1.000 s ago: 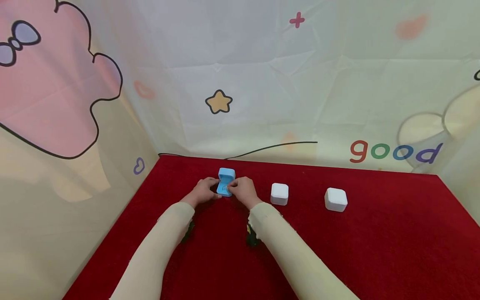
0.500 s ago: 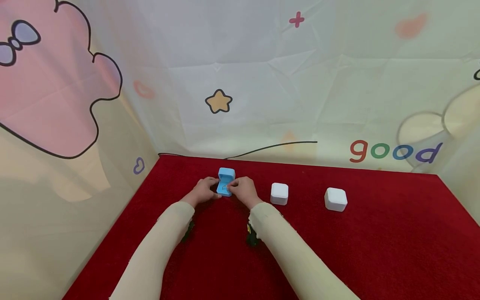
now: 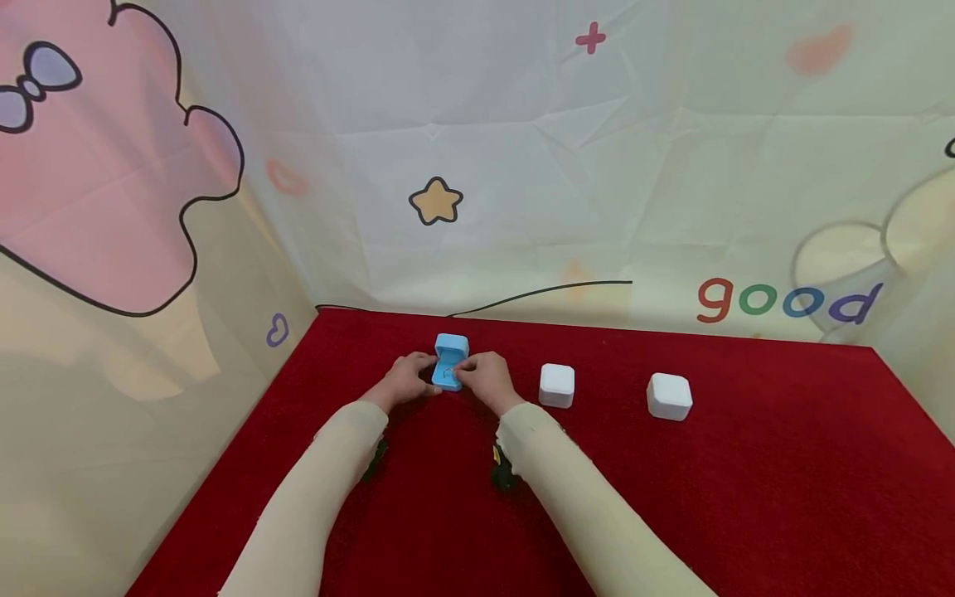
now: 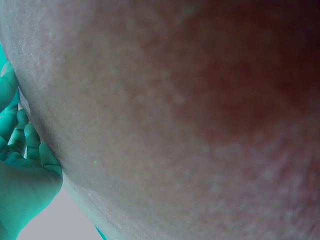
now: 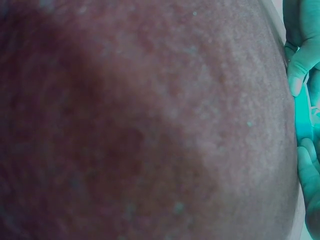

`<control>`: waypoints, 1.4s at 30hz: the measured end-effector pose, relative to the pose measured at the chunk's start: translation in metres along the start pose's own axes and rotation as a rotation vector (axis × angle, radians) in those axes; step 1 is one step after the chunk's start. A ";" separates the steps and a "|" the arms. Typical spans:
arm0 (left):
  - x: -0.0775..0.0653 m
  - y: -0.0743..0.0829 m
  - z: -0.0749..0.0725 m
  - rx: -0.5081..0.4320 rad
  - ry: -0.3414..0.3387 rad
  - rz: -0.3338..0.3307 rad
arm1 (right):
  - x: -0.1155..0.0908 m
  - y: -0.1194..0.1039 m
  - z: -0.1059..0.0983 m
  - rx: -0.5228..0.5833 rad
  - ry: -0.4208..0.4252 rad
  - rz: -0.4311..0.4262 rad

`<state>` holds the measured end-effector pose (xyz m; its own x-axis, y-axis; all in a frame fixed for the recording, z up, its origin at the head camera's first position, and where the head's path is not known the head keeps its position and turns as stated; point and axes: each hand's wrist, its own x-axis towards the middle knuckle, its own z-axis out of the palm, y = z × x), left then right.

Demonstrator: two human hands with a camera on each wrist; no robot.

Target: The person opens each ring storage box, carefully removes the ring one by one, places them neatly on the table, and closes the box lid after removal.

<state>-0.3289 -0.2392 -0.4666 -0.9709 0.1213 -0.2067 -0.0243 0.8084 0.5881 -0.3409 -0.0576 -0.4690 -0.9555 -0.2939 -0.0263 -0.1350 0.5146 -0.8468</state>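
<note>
A small light-blue ring box (image 3: 452, 342) stands with its lid raised on the red cloth in the head view. From the left side my left hand (image 3: 405, 379) holds the box between thumb and fingers. My right hand (image 3: 488, 382) reaches in from the right, its fingertips pinching a thin ring (image 3: 448, 374) at the cushion. How deep the ring sits in the slot is too small to tell. Skin fills most of both wrist views. Part of the box (image 5: 302, 117) shows between fingers at the right edge of the right wrist view.
Two white boxes with lids down, a nearer one (image 3: 556, 385) and a farther one (image 3: 669, 396), stand to the right on the red cloth (image 3: 783, 464). A printed curtain (image 3: 522, 191) rises behind the table and along its left side.
</note>
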 end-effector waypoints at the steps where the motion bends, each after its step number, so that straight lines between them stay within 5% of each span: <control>1: 0.000 0.000 0.000 0.001 0.000 0.001 | 0.000 0.000 0.000 0.000 0.000 0.001; 27: 0.010 -0.007 -0.002 0.017 -0.002 0.033 | 0.000 -0.001 -0.003 0.047 0.019 0.015; 42: 0.004 -0.004 0.001 0.017 -0.001 0.016 | -0.002 -0.001 0.000 0.046 0.013 0.031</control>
<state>-0.3327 -0.2414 -0.4706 -0.9708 0.1350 -0.1982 -0.0046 0.8158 0.5784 -0.3386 -0.0576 -0.4686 -0.9625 -0.2674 -0.0461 -0.0932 0.4854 -0.8693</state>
